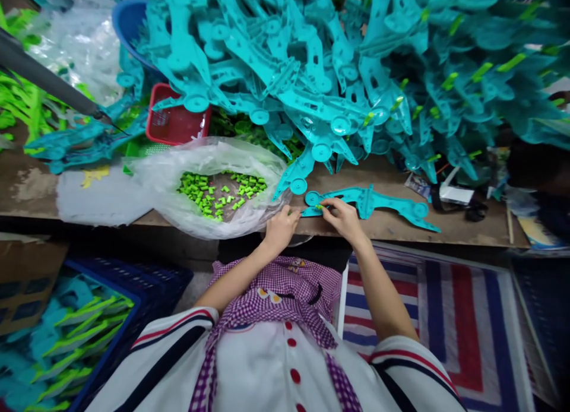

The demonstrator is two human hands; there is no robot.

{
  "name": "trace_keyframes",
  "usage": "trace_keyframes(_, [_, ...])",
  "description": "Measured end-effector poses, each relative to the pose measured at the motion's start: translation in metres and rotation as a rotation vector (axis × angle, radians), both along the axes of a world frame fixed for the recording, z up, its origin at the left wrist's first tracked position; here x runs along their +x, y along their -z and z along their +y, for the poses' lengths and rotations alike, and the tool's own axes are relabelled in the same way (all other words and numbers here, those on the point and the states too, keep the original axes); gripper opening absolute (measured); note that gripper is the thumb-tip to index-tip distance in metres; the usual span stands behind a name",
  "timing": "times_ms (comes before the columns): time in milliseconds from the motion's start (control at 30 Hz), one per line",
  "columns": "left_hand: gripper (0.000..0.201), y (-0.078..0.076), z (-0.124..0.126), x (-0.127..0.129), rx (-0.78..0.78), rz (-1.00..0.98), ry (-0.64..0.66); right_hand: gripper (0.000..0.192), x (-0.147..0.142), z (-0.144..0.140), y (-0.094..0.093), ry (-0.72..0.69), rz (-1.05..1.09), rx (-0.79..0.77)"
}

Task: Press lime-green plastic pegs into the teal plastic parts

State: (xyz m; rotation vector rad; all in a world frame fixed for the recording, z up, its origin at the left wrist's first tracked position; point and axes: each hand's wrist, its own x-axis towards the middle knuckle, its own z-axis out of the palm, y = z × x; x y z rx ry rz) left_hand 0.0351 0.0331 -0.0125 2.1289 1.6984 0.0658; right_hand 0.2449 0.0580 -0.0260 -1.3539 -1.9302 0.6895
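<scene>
Teal part (369,204) lies under both hands' fingertips (green clip (319,207) apparently pinched).

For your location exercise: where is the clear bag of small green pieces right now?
In the head view, the clear bag lies on the workbench left of centre, just left of the left hand, below the red basket.

A long teal plastic frame piece (369,204) lies flat at the near edge of the worn wooden workbench (463,225), with the left hand (280,225) and right hand (341,216) meeting on its left end. Just left of the hands sits an open clear plastic bag (209,183) holding small green plastic clips (218,193), and behind it a red plastic basket (176,121). Behind everything, a heaped pile of teal plastic frame pieces (338,67) fills the back of the bench; a dark blue crate (133,305) stands below, to the left.
</scene>
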Motion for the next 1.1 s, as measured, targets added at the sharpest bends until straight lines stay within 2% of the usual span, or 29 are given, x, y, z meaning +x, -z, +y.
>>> trace_keyframes(300, [0.038, 0.0, 0.0, 0.0, 0.017, -0.064, -0.025, 0.019, -0.003, -0.005, 0.012, 0.084, 0.09, -0.013])
trace_keyframes(433, [0.036, 0.001, 0.0, 0.0, 0.018, -0.082, -0.04, 0.017, -0.003, -0.007, 0.014, 0.04, 0.077, -0.023])
trace_keyframes(600, [0.036, 0.009, -0.001, -0.001, 0.05, -0.093, -0.022, 0.014, -0.004, -0.005, 0.016, -0.066, 0.034, 0.01])
trace_keyframes(767, [0.038, 0.013, -0.001, -0.002, 0.075, -0.075, -0.006, 0.016, -0.004, -0.005, 0.014, -0.077, 0.016, -0.001])
trace_keyframes(967, [0.034, 0.015, 0.001, -0.008, 0.103, -0.136, -0.019, 0.015, -0.022, -0.002, 0.002, -0.032, 0.046, -0.052])
trace_keyframes(1100, [0.037, 0.023, 0.005, -0.012, 0.185, -0.263, -0.067, 0.014, -0.041, 0.016, -0.028, 0.012, 0.005, -0.162])
